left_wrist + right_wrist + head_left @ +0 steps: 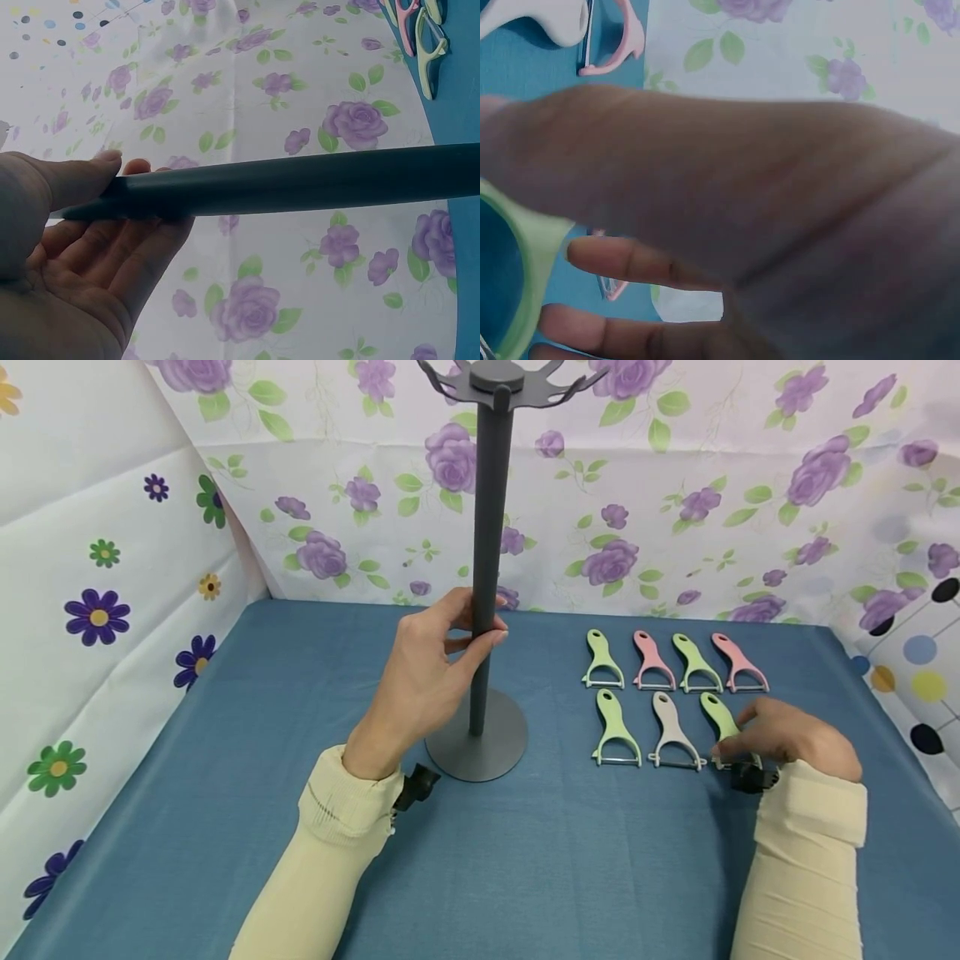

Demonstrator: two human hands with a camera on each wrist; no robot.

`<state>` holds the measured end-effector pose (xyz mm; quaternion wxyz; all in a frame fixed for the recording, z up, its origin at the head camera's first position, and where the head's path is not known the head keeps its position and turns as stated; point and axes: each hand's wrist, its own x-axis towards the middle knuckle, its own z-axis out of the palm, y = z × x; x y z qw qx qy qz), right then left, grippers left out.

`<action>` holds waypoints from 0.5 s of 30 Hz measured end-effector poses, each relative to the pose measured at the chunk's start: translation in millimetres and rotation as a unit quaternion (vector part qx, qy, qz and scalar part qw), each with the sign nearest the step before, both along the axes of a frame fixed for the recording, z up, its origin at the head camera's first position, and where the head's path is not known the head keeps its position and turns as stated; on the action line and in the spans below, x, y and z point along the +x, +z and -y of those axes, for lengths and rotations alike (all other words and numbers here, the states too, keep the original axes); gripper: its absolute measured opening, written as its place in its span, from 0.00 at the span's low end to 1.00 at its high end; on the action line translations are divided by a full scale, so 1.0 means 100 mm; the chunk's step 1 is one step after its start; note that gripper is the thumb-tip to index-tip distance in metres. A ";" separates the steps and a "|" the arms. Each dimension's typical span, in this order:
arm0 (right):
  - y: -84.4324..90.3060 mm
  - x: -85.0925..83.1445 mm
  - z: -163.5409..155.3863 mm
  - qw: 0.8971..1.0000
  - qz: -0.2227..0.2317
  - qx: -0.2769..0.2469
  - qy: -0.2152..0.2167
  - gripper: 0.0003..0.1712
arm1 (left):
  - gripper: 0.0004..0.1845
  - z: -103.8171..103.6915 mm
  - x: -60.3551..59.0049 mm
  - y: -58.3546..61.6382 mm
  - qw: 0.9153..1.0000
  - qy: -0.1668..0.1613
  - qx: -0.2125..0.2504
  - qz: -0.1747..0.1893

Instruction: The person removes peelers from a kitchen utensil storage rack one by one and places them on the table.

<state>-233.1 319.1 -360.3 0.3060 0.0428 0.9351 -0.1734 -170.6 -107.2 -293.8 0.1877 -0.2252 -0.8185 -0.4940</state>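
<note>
A tall grey stand rises from a round base (pixel 487 735) to a hooked top (pixel 498 381). My left hand (pixel 480 620) grips its pole (pixel 489 527) at mid height. The left wrist view shows the thumb (pixel 97 169) and fingers wrapped around the pole (pixel 300 180). To the right, peelers lie in two rows. My right hand (pixel 733 737) covers the front-right green peeler (pixel 720 714) and pinches it near its head. The right wrist view shows that green peeler (pixel 521 255) between my fingers and thumb.
The other peelers lie flat: green (pixel 602 660), pink (pixel 651 662), green (pixel 696 664) and pink (pixel 738 664) in the back row, green (pixel 615 731) and beige (pixel 672 731) in front. A blue cloth (pixel 562 860) covers the table. Floral sheets wall in the left, back and right sides.
</note>
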 end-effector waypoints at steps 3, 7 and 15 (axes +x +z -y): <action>-0.02 -0.02 0.03 1.000 -0.008 0.001 0.008 0.56 | 0.10 0.01 -0.01 0.00 1.000 0.004 -0.002 0.002; -0.03 -0.05 0.04 1.000 -0.003 0.002 0.016 0.55 | 0.09 0.03 -0.01 0.00 1.000 0.004 -0.004 0.006; -0.05 -0.09 0.07 0.999 0.007 -0.014 0.035 0.33 | 0.11 0.07 -0.02 0.02 0.999 -0.006 -0.001 0.034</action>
